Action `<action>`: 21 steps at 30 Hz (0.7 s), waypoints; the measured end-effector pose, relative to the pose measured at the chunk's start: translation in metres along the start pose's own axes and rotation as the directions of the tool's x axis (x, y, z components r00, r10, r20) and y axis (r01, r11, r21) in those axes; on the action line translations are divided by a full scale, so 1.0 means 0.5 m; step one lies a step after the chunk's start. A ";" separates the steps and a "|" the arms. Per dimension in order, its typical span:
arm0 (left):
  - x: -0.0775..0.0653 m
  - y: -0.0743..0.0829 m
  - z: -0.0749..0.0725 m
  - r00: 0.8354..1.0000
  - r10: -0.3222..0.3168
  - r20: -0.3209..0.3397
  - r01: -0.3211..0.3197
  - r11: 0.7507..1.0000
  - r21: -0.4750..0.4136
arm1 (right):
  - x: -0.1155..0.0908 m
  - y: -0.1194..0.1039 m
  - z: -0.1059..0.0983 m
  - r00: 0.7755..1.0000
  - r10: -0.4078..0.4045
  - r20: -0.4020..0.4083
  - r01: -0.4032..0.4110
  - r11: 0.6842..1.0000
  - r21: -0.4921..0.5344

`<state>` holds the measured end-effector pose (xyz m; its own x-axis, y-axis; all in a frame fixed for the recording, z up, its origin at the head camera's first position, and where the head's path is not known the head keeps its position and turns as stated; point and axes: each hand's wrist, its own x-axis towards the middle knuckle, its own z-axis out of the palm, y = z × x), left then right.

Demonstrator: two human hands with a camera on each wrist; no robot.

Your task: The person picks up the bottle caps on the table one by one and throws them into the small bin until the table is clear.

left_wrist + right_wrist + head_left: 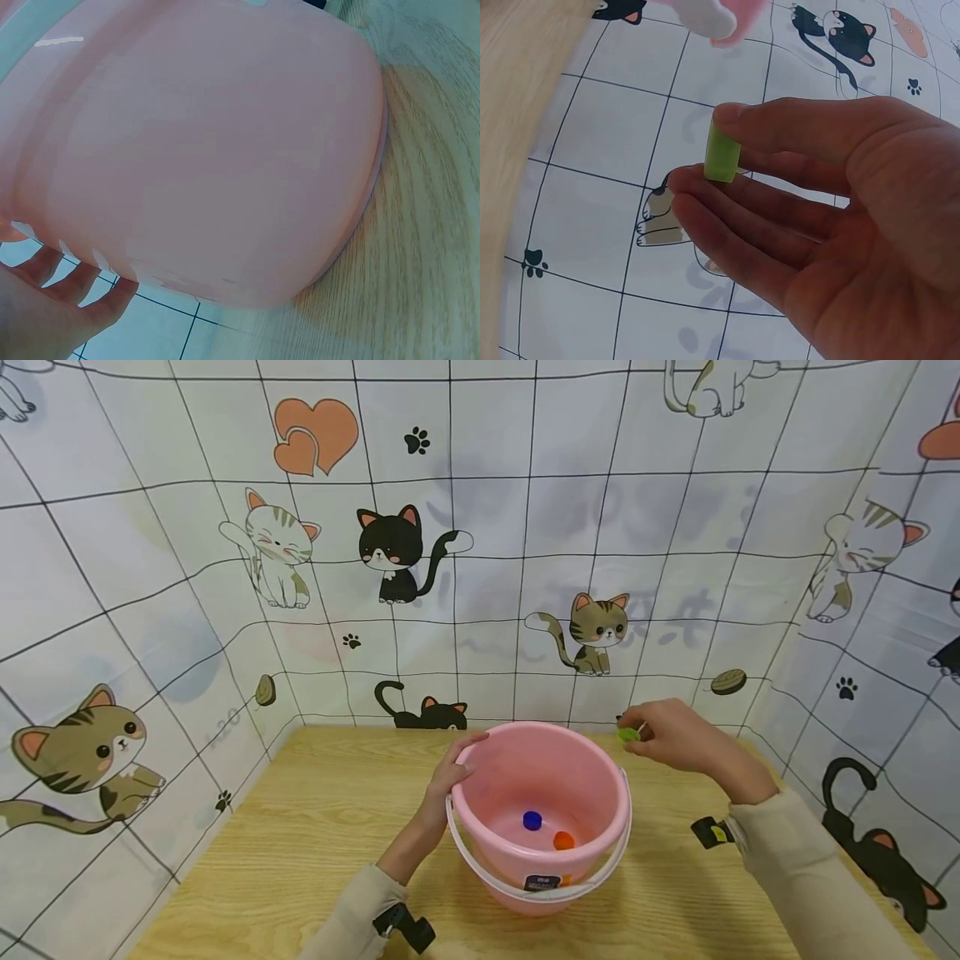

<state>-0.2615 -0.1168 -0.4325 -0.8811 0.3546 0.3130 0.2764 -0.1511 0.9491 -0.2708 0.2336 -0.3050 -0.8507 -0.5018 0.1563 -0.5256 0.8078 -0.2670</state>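
A pink bucket stands upright on the wooden table, its white handle hanging down at the front. At the bucket's left rim, my left hand grips its edge; in the left wrist view the fingers touch the bucket's side. To the right of the bucket and apart from it, my right hand pinches a small light-green cap between thumb and fingertips. Inside the bucket a blue cap and a small orange piece lie on the bottom.
The wooden tabletop reaches back to a white sheet with grid lines and cartoon cats. This sheet also rises along the left and right sides. Black cameras are strapped to both wrists.
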 end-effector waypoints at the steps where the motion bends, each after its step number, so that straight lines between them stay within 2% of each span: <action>1: 0.000 0.000 0.000 1.000 -0.001 0.001 0.001 1.000 -0.001 | 0.001 -0.002 -0.002 1.000 -0.001 0.001 0.001 1.000 0.001; 11: 0.003 0.001 0.002 1.000 -0.001 0.001 0.001 1.000 0.004 | 0.021 -0.026 -0.014 1.000 -0.022 -0.014 0.022 0.999 -0.033; 21: 0.002 -0.001 0.000 1.000 0.006 0.001 -0.006 1.000 0.002 | 0.040 -0.048 -0.021 0.999 -0.042 -0.022 0.041 0.999 -0.026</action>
<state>-0.2624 -0.1163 -0.4325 -0.8792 0.3544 0.3184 0.2821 -0.1512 0.9474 -0.2754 0.2076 -0.2857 -0.8280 -0.5283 0.1882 -0.5602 0.7943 -0.2352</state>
